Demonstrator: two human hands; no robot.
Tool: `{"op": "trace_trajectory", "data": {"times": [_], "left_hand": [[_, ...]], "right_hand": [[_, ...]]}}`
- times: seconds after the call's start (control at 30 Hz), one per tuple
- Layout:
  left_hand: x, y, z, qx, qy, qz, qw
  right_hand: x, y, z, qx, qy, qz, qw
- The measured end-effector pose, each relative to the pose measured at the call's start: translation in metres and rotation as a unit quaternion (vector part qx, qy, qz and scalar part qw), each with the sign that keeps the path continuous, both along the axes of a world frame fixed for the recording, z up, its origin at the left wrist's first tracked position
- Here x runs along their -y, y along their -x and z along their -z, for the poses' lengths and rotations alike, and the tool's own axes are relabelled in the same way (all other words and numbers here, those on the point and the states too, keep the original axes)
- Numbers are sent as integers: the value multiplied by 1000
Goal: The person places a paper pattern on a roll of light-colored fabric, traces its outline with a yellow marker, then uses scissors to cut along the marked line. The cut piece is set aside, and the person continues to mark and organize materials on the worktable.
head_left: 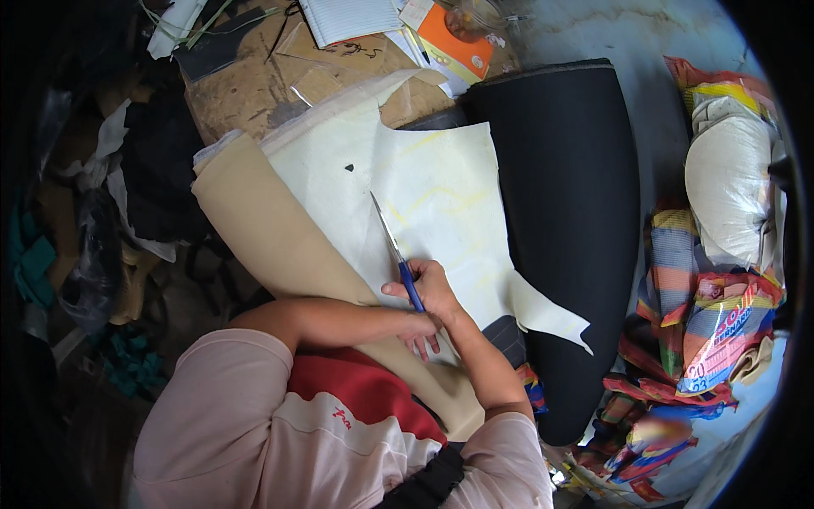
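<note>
A pair of scissors (406, 280) with blue handles is in my right hand (434, 290). Its blades look closed and point up and away over white sheet material (441, 178). Crossing beneath my right wrist, my left hand (419, 338) has its fingers apart and pointing down, partly hidden by the right forearm; I see nothing held in it. Under my left forearm lies a beige roll of material (280, 229), slanting along the sheet's left side. The sheet has faint yellow marks, and a small black piece (348, 168) rests on it. One strip (551, 312) sticks out at its lower right.
A large black roll (572, 212) stands along the right side. Beyond the sheet is a worn brown board (237, 102) with a notebook (348, 19), an orange card (458, 42) and a clear jar (471, 19). Colourful bags (721, 331) crowd the far right; scraps lie at left.
</note>
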State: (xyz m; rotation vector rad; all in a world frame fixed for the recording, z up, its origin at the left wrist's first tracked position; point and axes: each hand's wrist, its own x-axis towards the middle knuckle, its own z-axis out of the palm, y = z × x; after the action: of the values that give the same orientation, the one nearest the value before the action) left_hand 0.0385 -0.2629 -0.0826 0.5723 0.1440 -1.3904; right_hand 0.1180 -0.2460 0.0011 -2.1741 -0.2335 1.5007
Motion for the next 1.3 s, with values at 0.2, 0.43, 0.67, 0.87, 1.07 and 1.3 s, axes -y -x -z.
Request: {"op": "trace_trajectory", "data": {"times": [0.2,0.43,0.67,0.87,1.07,1.3], "left_hand": [[-5,-7,-13,-15,-33,40,999],[-1,-3,-9,11,-19,29,999],[-1,-9,-7,-8,-5,129,992],[2,-2,-12,16,-66,73,995],[8,-2,-7,45,-75,98,991],[8,-2,-5,51,-66,125,989]], "right_hand": [[-27,-16,5,42,-116,-28,992],[-50,-23,-1,34,-69,-52,996],[-75,-30,3,-28,-27,1,999],[-82,-34,3,17,-138,-45,989],[-102,-43,-6,-2,-142,-26,989],[-129,-58,-11,-5,-57,-62,996]]}}
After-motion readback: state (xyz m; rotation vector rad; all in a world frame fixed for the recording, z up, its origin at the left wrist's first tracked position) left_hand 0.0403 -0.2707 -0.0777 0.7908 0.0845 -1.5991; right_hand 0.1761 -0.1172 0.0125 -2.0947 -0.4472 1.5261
